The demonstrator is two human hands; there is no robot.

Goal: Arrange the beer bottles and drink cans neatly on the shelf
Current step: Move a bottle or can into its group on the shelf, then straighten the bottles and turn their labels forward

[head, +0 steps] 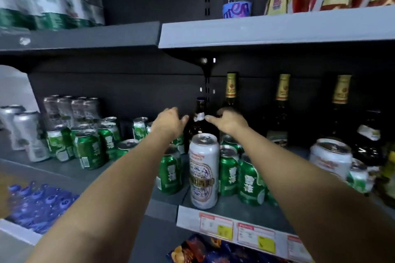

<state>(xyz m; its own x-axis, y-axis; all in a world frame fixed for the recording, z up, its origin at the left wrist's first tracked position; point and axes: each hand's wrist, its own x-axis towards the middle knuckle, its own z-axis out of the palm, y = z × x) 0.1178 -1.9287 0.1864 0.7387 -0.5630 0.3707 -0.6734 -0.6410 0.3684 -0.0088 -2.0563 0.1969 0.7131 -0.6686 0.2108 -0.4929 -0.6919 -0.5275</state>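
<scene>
The brown beer bottle (199, 121) stands straight up near the back of the shelf (235, 209), right between the two hands. The left hand (170, 121) and right hand (227, 123) (both loosely open, holding nothing) are equally near.

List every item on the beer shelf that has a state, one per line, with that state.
Brown beer bottle: upright, capped, between both hands.
Left hand: fingers curled beside the bottle; grip unclear.
Right hand: fingers curled beside the bottle; grip unclear.
Tall white can: upright, unopened, at the shelf front.
Green cans: upright, loosely clustered.
Gold-foil bottles: upright, capped, along the back.
</scene>
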